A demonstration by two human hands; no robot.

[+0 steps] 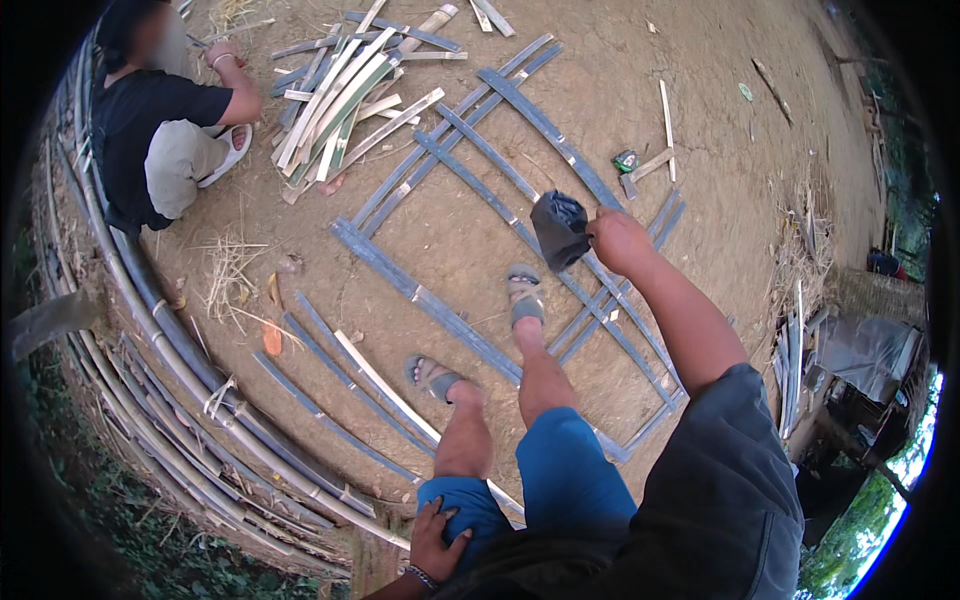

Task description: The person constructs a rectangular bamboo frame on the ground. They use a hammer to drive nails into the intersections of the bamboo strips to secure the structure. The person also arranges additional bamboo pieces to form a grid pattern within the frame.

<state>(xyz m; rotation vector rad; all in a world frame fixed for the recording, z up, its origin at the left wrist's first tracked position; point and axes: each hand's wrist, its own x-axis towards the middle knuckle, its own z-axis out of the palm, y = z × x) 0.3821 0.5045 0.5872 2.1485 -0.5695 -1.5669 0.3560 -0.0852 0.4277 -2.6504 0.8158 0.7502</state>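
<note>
My right hand [620, 240] stretches out over the ground, its fingers closed on the edge of a black plastic bag [560, 230]. The bag's mouth gapes a little; what it holds, if anything, is hidden. Beneath it lies a lattice of dark bamboo strips [470, 340], crossed over one another on the dirt. My left hand [437, 545] rests with spread fingers on my left thigh, on the blue shorts [470, 505], and holds nothing. Just beyond the bag are a hammer [647, 172] with a wooden handle and a green and black tape measure [626, 161].
A person [160, 120] squats at the far left beside a heap of split bamboo strips [335, 105]. Long bamboo poles [200, 370] run along the left side. Several loose strips [345, 380] lie near my left foot. A shelter with a grey sheet [868, 355] stands at the right.
</note>
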